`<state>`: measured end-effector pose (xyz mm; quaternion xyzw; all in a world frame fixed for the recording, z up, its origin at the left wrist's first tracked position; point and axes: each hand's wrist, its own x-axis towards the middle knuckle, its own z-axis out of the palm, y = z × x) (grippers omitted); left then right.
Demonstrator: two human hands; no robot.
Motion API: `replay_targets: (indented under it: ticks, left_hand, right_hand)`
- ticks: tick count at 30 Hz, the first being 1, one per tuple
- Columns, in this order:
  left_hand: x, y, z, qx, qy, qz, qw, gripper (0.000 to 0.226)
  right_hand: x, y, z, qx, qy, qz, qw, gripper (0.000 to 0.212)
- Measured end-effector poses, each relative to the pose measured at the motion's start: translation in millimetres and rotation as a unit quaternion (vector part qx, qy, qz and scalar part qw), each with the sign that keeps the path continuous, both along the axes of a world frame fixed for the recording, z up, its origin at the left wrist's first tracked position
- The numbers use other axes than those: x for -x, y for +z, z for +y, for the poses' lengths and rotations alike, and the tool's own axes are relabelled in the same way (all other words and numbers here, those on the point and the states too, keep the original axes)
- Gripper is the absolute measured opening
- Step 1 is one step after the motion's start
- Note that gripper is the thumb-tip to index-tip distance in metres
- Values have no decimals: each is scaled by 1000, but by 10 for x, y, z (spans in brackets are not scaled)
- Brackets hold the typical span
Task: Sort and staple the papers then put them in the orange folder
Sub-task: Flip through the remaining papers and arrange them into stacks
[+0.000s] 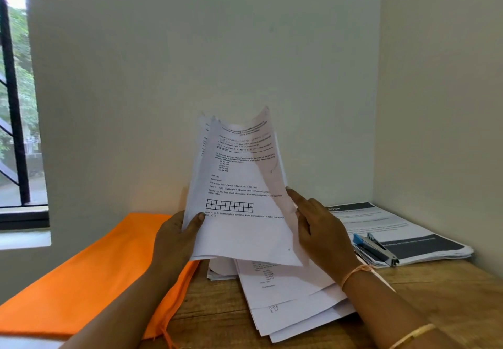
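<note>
From the head camera, both hands hold a sheaf of printed papers (239,198) upright above a wooden table (449,294), the sheets fanned and curling at the top. The left hand (174,237) is closed on the sheaf's lower left edge, thumb across the front sheet. The right hand (321,228) lies against the right edge with its fingers spread along the paper (whether it actually pinches the sheets I cannot tell). Under the hands, a loose pile of papers (294,302) lies spread on the table, near the viewer. The orange folder (89,275) lies flat at the left, its right edge beside that pile. At the far right, a blue and silver stapler (374,249) rests on a stack of printed booklets (408,234) in the corner by the wall.
</note>
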<state>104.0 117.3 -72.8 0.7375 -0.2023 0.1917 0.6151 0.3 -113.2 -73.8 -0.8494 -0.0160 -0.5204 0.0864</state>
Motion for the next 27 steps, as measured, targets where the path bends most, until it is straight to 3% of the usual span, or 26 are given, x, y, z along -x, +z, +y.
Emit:
replay_targets:
  ticks: [6, 9, 11, 13, 15, 17, 19, 24, 27]
  left_hand:
    - [-17, 3, -14, -8, -16, 13, 1000, 16]
    - [-3, 2, -22, -6, -37, 28, 999, 19]
    - [-7, -8, -22, -6, -60, 42, 997, 21]
    - [3, -10, -18, -5, -82, 57, 995, 23]
    - [10, -12, -23, -14, -88, 59, 994, 25]
    - [16, -13, -31, -31, -74, 50, 996, 25]
    - [20, -12, -29, -39, -46, 30, 998, 25]
    - [-72, -3, 75, 3, 56, -22, 998, 31]
    - [-142, -11, 130, 26, 93, -25, 995, 30]
  right_hand:
    - [-22, -5, -13, -74, 55, 53, 994, 45]
    - [-28, 17, 4, -172, 92, 49, 979, 36]
    - [-33, 43, 21, -301, 137, 60, 942, 32]
    - [-12, 86, 32, -424, 199, 80, 880, 32]
    - [29, 130, 40, -494, 235, 85, 833, 35]
    - [42, 156, 42, -521, 244, 75, 814, 36]
    - [31, 160, 32, -519, 220, 60, 824, 34]
    - [70, 129, -98, -440, 120, 6, 890, 39]
    - [56, 106, -207, -460, 101, 25, 882, 52]
